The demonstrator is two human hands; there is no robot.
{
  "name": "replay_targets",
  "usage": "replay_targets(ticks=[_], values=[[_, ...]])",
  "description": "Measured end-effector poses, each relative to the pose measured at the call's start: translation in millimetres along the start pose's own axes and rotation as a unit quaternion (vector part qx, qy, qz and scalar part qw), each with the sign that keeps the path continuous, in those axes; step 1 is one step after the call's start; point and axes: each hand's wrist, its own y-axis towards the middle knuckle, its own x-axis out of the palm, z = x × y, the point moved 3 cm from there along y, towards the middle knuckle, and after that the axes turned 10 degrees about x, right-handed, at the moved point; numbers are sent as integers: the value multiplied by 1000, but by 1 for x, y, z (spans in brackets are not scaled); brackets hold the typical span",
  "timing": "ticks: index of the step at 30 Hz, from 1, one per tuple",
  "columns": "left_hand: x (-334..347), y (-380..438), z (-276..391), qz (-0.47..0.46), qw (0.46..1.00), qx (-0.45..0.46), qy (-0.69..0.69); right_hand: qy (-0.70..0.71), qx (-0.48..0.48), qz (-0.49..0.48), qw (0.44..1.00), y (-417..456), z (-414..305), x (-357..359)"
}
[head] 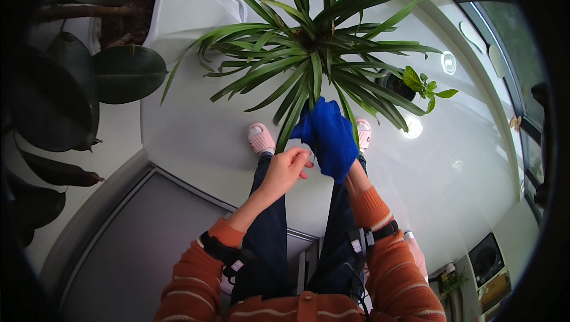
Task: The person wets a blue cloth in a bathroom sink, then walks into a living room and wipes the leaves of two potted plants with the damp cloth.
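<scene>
A large green potted plant with long strap-like leaves [285,61] spreads out in front of me. A blue cloth [329,137] lies over my right hand [327,135] and hides its fingers, just beneath the plant's lower leaves; a leaf runs close along the cloth's left side. My left hand [291,166] is to the left of the cloth, its fingers curled near the tip of a long drooping leaf [291,121]. Whether the fingertips pinch that leaf tip cannot be made out. The plant's pot is hidden by the foliage.
A broad-leaved dark plant [129,74] stands at the left beside a white planter [153,5]. A small plant [421,82] in a dark pot [396,85] is on the right, near the curved window ledge. My pink slippers [260,138] rest on the pale floor.
</scene>
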Motion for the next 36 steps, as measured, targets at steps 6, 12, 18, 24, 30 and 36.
replay_targets(ticks=[6,12,18,24,30,36], values=[[-60,24,66,115,991,67,9,90,40,-170,981,-40,-6,-52],[-147,108,80,239,915,212,248,374,106,-64,919,-37,5,-128],[-171,208,91,175,845,273,425,209,74,91,971,64,10,-95],[-170,254,70,18,815,199,544,93,96,134,982,118,14,-14],[-176,243,77,-128,889,68,433,76,88,137,984,141,-3,28],[-181,222,74,-166,963,-122,177,65,63,148,985,177,-12,45]])
